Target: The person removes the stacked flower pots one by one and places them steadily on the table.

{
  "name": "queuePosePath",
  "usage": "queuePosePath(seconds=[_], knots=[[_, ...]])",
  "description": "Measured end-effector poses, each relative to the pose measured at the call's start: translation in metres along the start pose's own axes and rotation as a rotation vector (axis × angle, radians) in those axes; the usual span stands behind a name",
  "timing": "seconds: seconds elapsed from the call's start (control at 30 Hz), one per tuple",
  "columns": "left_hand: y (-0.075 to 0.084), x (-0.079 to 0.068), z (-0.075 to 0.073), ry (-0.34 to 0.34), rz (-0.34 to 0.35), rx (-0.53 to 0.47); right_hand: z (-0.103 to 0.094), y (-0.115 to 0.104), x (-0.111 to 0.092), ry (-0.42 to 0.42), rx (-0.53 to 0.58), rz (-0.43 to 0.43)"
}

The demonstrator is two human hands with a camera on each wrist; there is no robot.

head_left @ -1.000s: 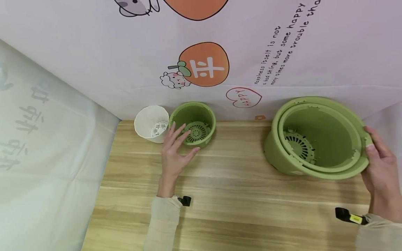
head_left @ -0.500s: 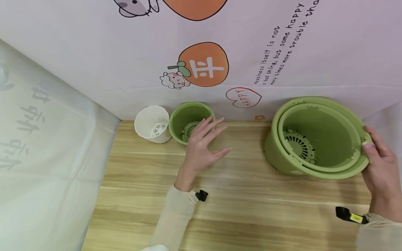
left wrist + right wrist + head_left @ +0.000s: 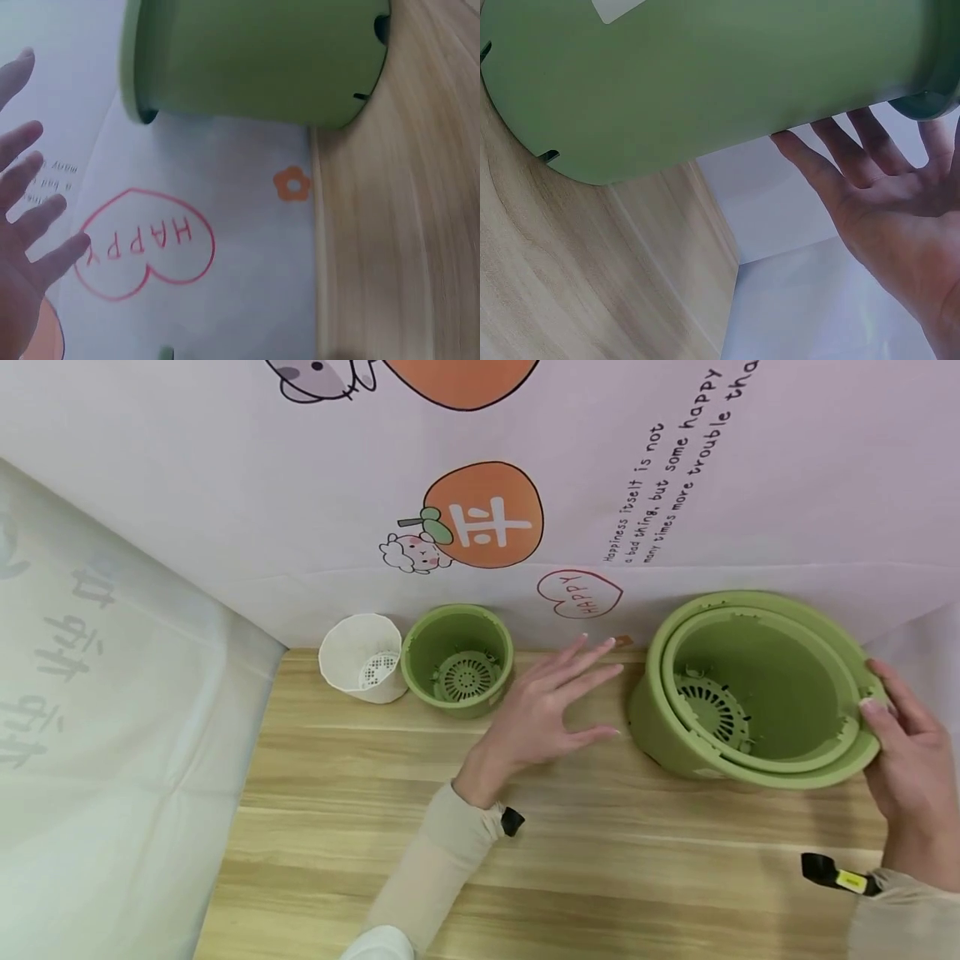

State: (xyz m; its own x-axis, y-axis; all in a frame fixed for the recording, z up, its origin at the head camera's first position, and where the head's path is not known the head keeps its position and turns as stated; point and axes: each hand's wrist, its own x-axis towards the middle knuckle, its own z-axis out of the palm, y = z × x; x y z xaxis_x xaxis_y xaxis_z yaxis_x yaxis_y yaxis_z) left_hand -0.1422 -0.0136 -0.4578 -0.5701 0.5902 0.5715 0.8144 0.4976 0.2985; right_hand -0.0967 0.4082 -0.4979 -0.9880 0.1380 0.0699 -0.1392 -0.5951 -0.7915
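Holding with right hand (image 3: 911,747), fingers under rim, thumb on top: large round green plastic pot (image 3: 654,735), with similar green pot (image 3: 795,685) nested inside. Standing at right of wood-grain table (image 3: 600,852), just right of left hand (image 3: 543,710), with fingers spread, empty, pointing potward, apart; touching right fingers only.

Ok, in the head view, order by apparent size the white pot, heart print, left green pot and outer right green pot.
1. Outer right green pot
2. Left green pot
3. White pot
4. Heart print, nearly as wide, but less tall
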Motion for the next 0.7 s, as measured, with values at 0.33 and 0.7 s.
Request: queuePosePath(seconds=[0.33, 0.7], knots=[[0.01, 0.014, 0.016, -0.057, 0.033, 0.011, -0.002, 0.0, 0.002, 0.015, 0.035, 0.009], [0.014, 0.019, 0.021, -0.066, 0.025, -0.029, -0.001, 0.0, 0.002, 0.022, 0.03, 0.016]])
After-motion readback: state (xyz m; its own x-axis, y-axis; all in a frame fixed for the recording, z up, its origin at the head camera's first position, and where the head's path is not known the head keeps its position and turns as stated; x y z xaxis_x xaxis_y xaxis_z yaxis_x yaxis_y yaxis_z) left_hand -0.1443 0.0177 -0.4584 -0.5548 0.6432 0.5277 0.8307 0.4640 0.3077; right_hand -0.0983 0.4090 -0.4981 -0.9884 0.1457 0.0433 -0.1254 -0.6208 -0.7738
